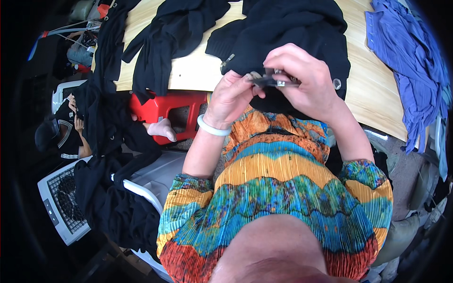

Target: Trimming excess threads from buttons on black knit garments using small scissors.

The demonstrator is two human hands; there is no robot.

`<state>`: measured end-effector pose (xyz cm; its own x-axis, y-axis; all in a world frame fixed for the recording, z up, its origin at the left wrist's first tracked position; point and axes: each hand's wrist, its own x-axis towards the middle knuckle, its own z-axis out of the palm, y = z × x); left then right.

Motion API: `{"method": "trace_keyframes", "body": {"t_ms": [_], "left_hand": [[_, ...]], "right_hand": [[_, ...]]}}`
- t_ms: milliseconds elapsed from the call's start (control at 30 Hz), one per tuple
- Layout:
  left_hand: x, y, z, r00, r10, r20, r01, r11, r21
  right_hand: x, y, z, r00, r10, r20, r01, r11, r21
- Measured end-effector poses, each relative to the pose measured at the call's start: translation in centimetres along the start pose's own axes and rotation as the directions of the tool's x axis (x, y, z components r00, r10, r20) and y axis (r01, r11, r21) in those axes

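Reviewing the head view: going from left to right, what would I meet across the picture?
White-framed grille → red stool → left hand → right hand → blue-purple striped garment.

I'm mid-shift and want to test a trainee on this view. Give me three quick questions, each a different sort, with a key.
1. Which wrist wears the pale bangle? A) right B) left C) both
2. True or false: the right hand holds a small dark object.
3. Fill in: the blue-purple striped cloth lies to the ____ of the black garments on the table.

Key: 1. B; 2. True; 3. right
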<state>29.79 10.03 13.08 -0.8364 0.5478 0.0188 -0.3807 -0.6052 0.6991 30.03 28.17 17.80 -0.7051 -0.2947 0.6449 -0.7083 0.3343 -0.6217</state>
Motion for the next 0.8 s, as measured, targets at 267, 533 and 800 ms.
{"method": "trace_keyframes", "body": {"t_ms": [267, 533, 800], "left_hand": [[-0.5, 1.6, -1.2, 0.992, 0.092, 0.092, -0.051, 0.926, -0.374], [-0.6, 2.0, -1.9, 0.989, 0.075, 0.128, -0.013, 0.901, -0.433], [-0.1, 1.6, -0.8, 0.996, -0.010, 0.088, 0.041, 0.929, -0.367]], "right_hand": [[0.3, 2.1, -5.1, 0.813, 0.412, -0.411, -0.282, 0.897, 0.340], [-2.0, 2.4, -3.3, 0.874, 0.484, 0.034, -0.479, 0.852, 0.211], [0.4, -0.2, 0.9, 0.967, 0.253, 0.011, -0.240, 0.900, 0.364]]}}
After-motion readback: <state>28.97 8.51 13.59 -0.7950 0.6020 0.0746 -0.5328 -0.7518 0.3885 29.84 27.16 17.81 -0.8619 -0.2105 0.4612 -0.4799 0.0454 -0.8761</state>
